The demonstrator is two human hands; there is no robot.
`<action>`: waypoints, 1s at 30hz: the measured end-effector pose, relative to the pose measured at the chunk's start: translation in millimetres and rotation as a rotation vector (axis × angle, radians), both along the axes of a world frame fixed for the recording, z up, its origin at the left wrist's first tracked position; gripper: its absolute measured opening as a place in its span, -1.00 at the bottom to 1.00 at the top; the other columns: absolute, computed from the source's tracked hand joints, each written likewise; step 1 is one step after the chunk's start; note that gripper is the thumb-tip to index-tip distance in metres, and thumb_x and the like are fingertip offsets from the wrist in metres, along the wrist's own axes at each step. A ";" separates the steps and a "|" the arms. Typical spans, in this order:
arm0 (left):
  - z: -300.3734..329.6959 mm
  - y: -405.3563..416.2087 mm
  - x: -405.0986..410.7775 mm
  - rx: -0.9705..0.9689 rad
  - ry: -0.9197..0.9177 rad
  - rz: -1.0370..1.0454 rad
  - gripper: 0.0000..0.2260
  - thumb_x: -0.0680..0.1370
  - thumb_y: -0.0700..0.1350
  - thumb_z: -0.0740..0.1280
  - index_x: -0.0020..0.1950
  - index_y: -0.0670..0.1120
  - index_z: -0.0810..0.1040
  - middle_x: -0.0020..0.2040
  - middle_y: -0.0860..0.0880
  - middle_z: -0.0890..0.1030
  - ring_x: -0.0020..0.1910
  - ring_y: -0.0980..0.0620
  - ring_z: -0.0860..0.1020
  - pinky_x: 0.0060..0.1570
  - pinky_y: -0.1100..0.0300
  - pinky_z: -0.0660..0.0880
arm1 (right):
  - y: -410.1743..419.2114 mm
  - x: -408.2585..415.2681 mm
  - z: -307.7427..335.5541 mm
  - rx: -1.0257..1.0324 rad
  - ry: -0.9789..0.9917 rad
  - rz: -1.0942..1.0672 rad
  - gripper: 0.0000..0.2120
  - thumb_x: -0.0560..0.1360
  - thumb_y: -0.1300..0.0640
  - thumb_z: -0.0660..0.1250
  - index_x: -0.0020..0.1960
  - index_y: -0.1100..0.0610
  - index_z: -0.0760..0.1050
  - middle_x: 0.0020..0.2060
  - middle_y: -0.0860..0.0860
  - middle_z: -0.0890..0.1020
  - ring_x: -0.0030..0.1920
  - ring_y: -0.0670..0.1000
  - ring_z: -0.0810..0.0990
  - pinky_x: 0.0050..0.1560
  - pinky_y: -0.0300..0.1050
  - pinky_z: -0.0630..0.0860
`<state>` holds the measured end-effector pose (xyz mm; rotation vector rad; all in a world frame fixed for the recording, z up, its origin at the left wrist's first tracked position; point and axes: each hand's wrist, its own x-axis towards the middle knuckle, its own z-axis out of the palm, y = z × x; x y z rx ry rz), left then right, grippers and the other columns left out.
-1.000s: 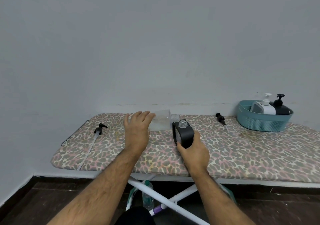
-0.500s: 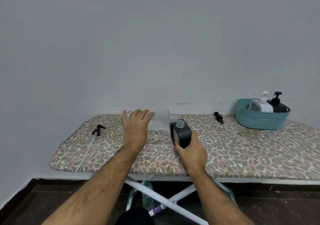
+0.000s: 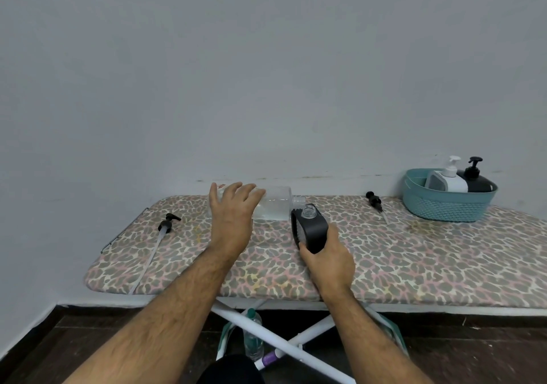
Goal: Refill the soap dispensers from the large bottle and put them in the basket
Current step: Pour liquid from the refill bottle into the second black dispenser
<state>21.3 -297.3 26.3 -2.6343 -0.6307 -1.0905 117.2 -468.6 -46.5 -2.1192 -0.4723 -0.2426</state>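
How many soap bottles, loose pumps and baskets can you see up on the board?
Soap dispensers: 3 (black one held, white and black in the basket)
Large clear bottle: 1
Loose pumps: 2 ()
Basket: 1
Total: 7
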 end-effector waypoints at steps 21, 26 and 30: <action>14.4 -1.3 1.1 0.034 0.041 -0.016 -0.36 0.29 -0.47 0.43 0.26 0.06 0.55 0.25 0.02 0.59 0.31 -0.14 0.47 0.43 -0.33 0.01 | -1.9 0.6 0.5 -0.009 -0.007 -0.007 -0.45 0.43 -0.16 0.44 0.33 -0.04 0.37 -0.13 -0.11 0.66 -0.26 -0.08 0.50 -0.25 -0.18 0.39; 16.2 -0.6 1.3 0.043 0.055 -0.012 -0.34 0.27 -0.48 0.42 0.25 0.06 0.55 0.25 0.02 0.59 0.31 -0.14 0.47 0.43 -0.34 0.03 | -2.3 -0.6 1.9 0.002 -0.008 -0.001 -0.47 0.43 -0.15 0.44 0.32 -0.05 0.37 -0.16 -0.14 0.62 -0.27 -0.08 0.49 -0.25 -0.19 0.38; 16.2 0.3 1.9 0.050 0.055 -0.014 -0.35 0.27 -0.47 0.43 0.25 0.06 0.54 0.24 0.02 0.59 0.31 -0.14 0.47 0.43 -0.35 0.04 | -2.7 -1.4 2.6 -0.004 -0.007 -0.002 -0.47 0.43 -0.15 0.44 0.32 -0.04 0.37 -0.22 -0.18 0.52 -0.28 -0.07 0.49 -0.25 -0.19 0.37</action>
